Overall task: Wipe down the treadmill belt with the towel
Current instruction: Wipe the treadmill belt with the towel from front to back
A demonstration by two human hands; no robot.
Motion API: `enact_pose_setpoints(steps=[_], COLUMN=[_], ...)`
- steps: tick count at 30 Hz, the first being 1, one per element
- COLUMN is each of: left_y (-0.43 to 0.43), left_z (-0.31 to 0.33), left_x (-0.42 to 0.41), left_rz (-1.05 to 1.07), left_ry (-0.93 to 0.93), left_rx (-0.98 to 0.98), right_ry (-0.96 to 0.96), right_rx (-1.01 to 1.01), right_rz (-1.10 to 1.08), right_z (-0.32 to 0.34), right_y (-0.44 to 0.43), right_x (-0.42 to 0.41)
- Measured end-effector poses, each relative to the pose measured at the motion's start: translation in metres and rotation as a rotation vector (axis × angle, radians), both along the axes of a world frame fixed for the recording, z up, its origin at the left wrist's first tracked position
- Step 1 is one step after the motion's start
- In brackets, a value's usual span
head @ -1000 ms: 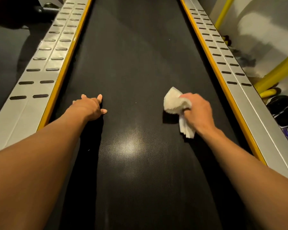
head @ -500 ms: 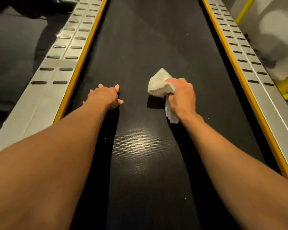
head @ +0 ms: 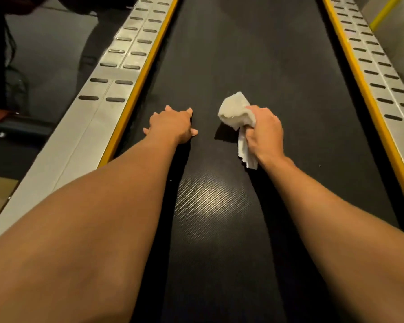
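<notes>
The black treadmill belt [head: 243, 54] runs away from me down the middle of the view. My right hand [head: 265, 134] is closed around a bunched white towel [head: 234, 109], pressing it on the belt a little right of centre; a tail of towel hangs out below the fist. My left hand [head: 170, 125] lies flat on the belt just left of the towel, palm down and fingers spread, holding nothing.
Silver side rails with dark slots flank the belt, the left rail [head: 91, 113] and the right rail [head: 383, 73], each edged by a yellow strip. Dark floor [head: 44, 66] lies to the left. A yellow bar [head: 385, 12] stands at the far right.
My right hand has slid the towel leftward across the belt toward my left hand. The view has shifted left, hiding the items at the right.
</notes>
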State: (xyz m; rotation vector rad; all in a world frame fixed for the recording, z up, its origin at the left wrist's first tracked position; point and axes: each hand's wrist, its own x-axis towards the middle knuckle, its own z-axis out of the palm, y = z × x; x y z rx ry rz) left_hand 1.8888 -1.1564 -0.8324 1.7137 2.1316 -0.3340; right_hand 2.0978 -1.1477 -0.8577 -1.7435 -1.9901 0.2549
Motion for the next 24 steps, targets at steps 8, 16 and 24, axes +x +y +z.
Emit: enact_pose_setpoints(steps=[8,16,24], left_y=[-0.041,-0.09,-0.098], left_z=[0.026,0.001,-0.026], left_x=[-0.046,-0.124,-0.126], left_rz=[-0.166,-0.139,-0.089], left_ry=[0.023,0.05,-0.023], left_rx=[0.297,0.425,0.645], right_ry=[0.081,0.007,0.094], right_rx=[-0.041,-0.147,-0.044], right_rz=[0.425,0.155,0.346], right_z=[0.003,-0.01,0.026], right_y=[-0.071,-0.028,-0.033], right_x=[-0.055,-0.096,-0.095])
